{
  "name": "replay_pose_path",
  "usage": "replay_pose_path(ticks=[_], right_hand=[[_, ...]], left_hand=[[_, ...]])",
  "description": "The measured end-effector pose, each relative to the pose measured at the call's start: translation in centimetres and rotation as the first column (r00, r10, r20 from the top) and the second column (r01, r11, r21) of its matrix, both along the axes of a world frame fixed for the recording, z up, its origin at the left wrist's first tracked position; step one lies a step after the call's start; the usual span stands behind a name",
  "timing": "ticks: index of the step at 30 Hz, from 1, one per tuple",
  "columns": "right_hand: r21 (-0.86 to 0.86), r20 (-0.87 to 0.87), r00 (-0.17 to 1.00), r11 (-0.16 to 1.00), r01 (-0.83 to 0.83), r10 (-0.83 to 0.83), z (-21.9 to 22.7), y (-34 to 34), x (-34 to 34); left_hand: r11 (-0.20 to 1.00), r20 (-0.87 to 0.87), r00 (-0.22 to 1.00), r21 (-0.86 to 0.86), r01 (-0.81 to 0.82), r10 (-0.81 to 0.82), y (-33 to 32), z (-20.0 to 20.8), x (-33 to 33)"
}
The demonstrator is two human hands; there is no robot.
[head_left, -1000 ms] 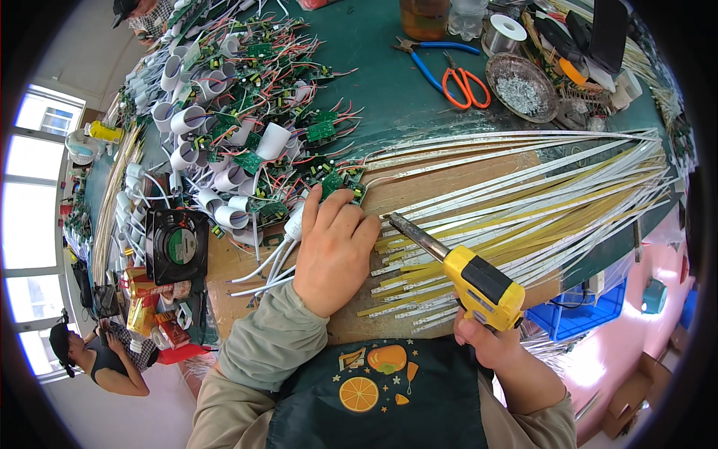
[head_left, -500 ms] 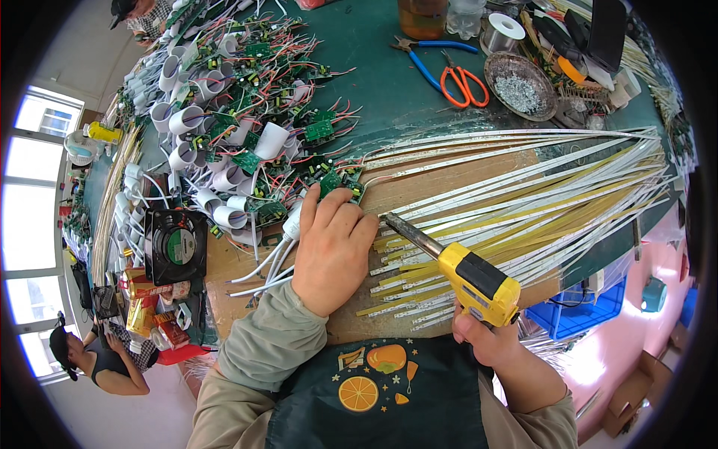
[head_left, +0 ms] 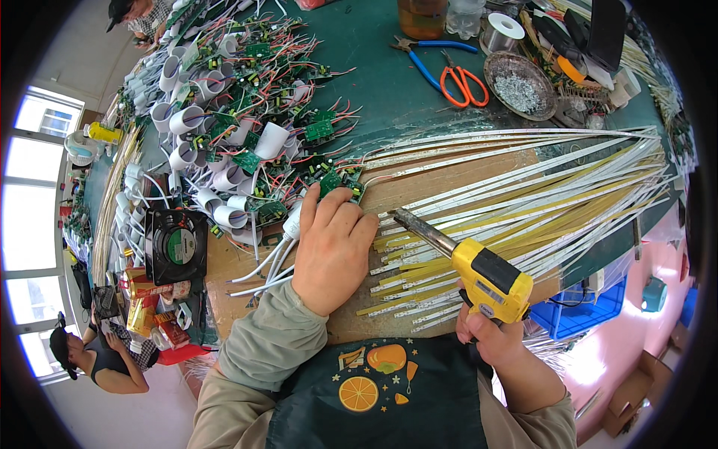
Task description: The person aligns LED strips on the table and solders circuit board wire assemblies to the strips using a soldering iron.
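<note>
My right hand is wrapped round the handle of a yellow soldering gun. Its metal nozzle points up and left over the ends of white and yellow LED strips. Just left of the nozzle tip, my left hand is closed, its fingers bent down and its thumb hidden. Its fingertips lie at a green circuit board on the edge of the pile; what they grip is hidden. White cables with a white sleeve lie beside that hand.
Circuit boards with white tubes are heaped at the left. A black fan stands nearer me. Blue-handled cutters, orange-handled scissors, a solder reel and a metal dish lie beyond. Two people are at the far left.
My right hand has drawn the soldering gun a little to the right, so its nozzle tip is farther from my left fingers. My left hand stays in place.
</note>
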State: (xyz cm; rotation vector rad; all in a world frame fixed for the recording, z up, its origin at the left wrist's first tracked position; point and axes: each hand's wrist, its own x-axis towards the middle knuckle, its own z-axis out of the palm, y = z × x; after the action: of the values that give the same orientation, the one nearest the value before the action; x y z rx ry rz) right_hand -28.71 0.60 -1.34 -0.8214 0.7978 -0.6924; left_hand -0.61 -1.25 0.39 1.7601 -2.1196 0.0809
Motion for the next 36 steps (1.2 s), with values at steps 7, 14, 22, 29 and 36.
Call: replay_pose_path(ticks=[7,14,22,29,36], right_hand=[[-0.006,0.000,1.000,1.000,-0.011,0.011,-0.25,-0.03,-0.08],[-0.016,-0.020,1.000,1.000,-0.024,0.024,-0.09,-0.18,0.06],[-0.011,-0.045,0.999,1.000,-0.018,0.018,0.14,-0.08,0.26],[-0.037,-0.047,0.999,0.999,0.015,-0.016,0.12,0.04,0.56],[-0.039,-0.051,0.999,0.999,0.006,-0.008,-0.15,0.13,0.45]], left_hand=[[1.000,0.001,1.000,0.001,-0.004,0.004,-0.03,0.00,-0.06],[1.000,0.006,1.000,-0.001,-0.007,0.007,-0.02,-0.08,-0.08],[1.000,0.003,1.000,-0.005,-0.007,0.007,-0.06,-0.04,-0.09],[1.000,-0.025,1.000,-0.023,-0.009,0.008,-0.22,-0.30,0.07],[0.999,-0.022,0.999,-0.029,-0.038,0.037,-0.45,-0.33,-0.22]])
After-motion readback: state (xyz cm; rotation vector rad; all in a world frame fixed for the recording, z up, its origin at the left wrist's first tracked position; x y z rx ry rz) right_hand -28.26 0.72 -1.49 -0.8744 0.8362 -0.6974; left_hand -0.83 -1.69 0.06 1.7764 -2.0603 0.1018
